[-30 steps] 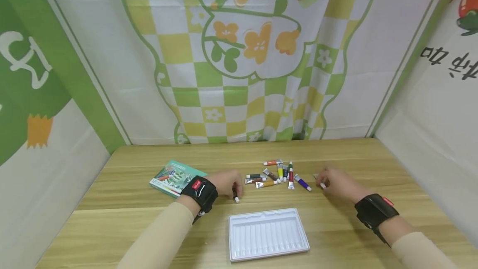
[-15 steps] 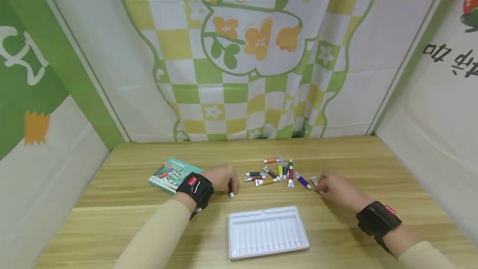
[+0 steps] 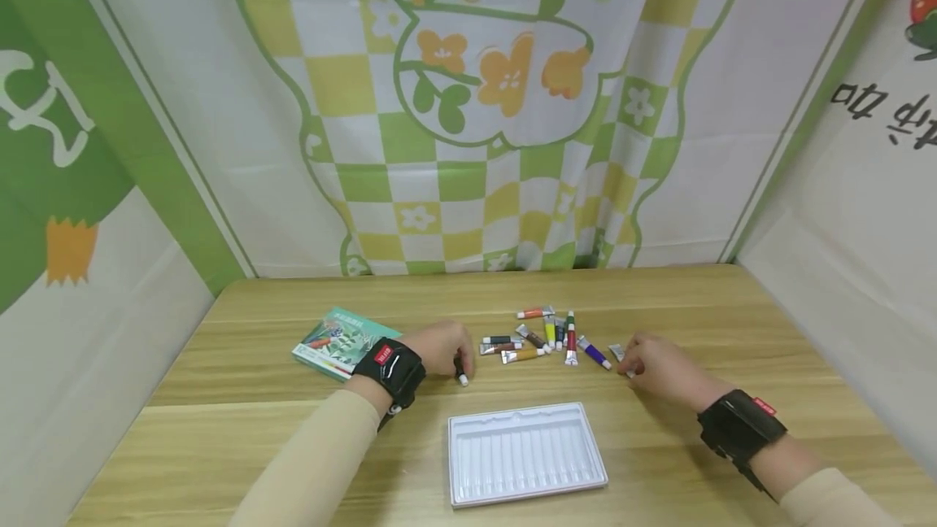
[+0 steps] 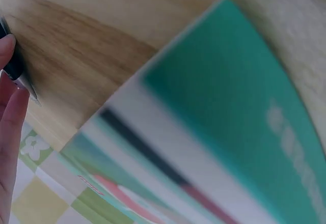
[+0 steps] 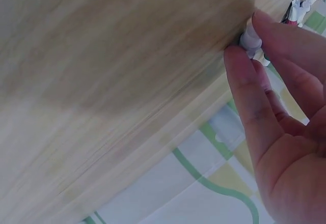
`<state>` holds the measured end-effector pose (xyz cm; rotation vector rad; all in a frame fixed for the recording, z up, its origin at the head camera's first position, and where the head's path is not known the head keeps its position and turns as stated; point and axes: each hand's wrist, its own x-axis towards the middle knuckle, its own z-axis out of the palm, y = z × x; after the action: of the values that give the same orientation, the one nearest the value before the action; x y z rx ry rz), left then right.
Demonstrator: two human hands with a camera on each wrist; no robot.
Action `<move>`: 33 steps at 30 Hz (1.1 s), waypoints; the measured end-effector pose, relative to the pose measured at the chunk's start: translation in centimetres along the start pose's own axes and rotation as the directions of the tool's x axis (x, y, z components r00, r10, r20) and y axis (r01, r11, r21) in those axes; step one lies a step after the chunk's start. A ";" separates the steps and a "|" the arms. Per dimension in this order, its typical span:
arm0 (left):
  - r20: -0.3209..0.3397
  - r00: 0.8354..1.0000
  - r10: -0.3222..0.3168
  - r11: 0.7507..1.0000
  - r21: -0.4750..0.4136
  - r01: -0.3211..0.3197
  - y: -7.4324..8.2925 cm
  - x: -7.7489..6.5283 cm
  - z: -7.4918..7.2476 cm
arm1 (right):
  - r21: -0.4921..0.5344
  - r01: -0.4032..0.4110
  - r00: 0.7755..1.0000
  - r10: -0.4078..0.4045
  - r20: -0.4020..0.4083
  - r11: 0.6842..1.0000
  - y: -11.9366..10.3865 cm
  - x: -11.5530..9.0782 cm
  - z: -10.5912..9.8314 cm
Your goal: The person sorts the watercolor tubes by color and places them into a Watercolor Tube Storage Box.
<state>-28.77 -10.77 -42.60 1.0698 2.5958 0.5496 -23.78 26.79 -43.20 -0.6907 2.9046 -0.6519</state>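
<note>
While the left hand (image 3: 442,346) pinches a black tube (image 3: 460,370) between the green box (image 3: 344,344) and the tube pile (image 3: 532,337), the right hand (image 3: 662,368) pinches a pale tube (image 3: 617,350) near the purple tube (image 3: 594,353); a loose grip could drop either.

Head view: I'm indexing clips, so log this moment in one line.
left hand: holds black tube | right hand: pinches white-capped tube | tray, box, other tubes: on table
</note>
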 end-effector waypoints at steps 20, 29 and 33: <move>0.016 1.000 -0.008 1.000 -0.012 0.008 0.5 -0.5 -0.3 | 0.007 -0.015 0.996 0.014 0.087 1.000 -1.6 2.6 -2.0; -0.002 0.997 -0.079 0.997 -0.011 0.079 0.8 -0.7 0.1 | -0.018 -0.050 0.998 0.051 0.045 0.999 -2.8 5.7 0.4; -0.006 0.997 -0.074 0.997 -0.013 0.074 0.8 -0.7 0.3 | -0.024 -0.068 0.997 0.069 0.028 0.997 -2.8 6.1 0.9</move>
<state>-27.69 -10.67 -42.47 0.9657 2.6215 0.5518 -27.90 21.41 -42.73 -0.5945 2.8991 -0.5970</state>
